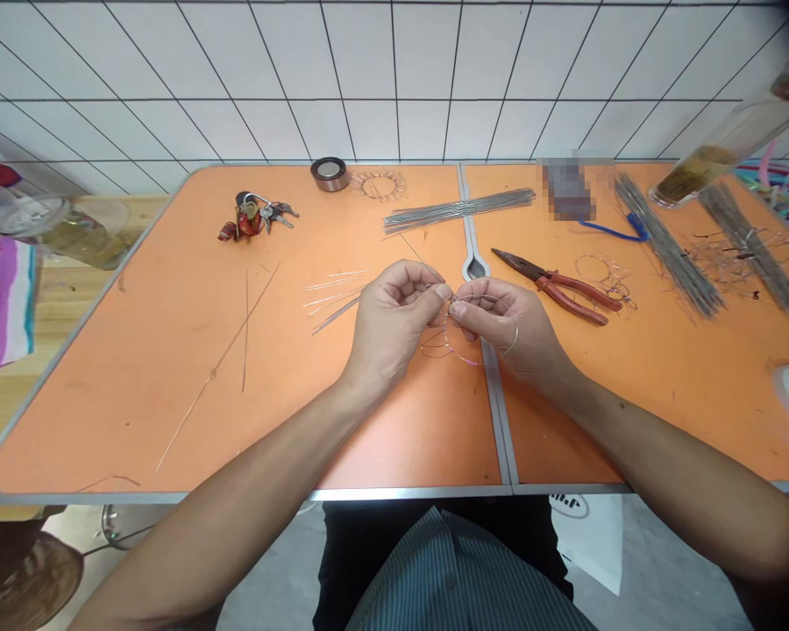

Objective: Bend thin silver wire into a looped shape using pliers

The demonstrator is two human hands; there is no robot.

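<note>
Over the middle of the orange table, a thin wire ring (464, 358) hangs between my two hands. My left hand (401, 320) pinches the wire at the ring's upper left, thumb against forefinger. Close beside it, my right hand (509, 320) is closed on the same ring, its thumb pressed near the joint. A loose wire end (413, 248) rises above my left fingers. The exact spot where the fingertips meet the wire is partly hidden. Just left of my left hand lie several short cut wires (334, 302). Pliers with red handles (558, 285) rest right of my right hand.
Wire bundles lie at the back (460, 210) and on the right (671, 245). A tape roll (330, 173), a spiky wire ring (378, 186) and keys (256, 216) sit toward the rear. A bottle (703, 166) stands back right. Long wires (216, 368) lie left.
</note>
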